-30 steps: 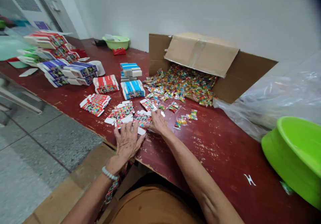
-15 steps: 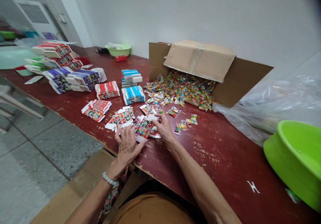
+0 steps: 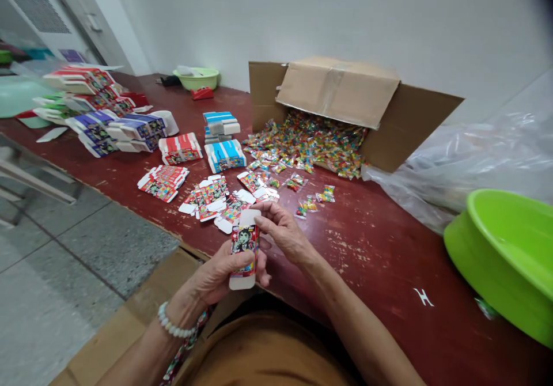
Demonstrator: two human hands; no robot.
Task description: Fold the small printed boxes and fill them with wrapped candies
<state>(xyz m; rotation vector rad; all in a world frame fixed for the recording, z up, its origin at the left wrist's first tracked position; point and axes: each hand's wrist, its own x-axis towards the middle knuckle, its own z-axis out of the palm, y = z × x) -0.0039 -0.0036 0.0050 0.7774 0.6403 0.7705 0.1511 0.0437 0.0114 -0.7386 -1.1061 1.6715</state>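
Note:
My left hand (image 3: 227,268) is closed round a small printed candy box (image 3: 244,241), its thumb across the front and fingers behind. White flaps stick out at the box's top and bottom. At the upper flap, my right hand (image 3: 280,230) pinches the edge with thumb and fingers. Just beyond lie loose flattened candy boxes (image 3: 209,196), red and multicoloured with white flaps. Several clear candy packets (image 3: 306,206) are scattered to the right of them. Farther back, a cardboard carton (image 3: 339,89) lies on its side with a heap of candy packets (image 3: 315,144) spilling out.
On the red table (image 3: 363,253), bundled blue boxes (image 3: 224,155), red boxes (image 3: 180,148) and purple boxes (image 3: 138,129) stand at the left. A green basin (image 3: 496,259) sits at the right, near clear plastic sheeting (image 3: 470,155). A pale green bowl (image 3: 196,79) is by the wall.
Both hands were down at the flattened boxes; now one box is lifted toward me in my left hand. My right hand has come to its top flap. The view has shifted slightly.

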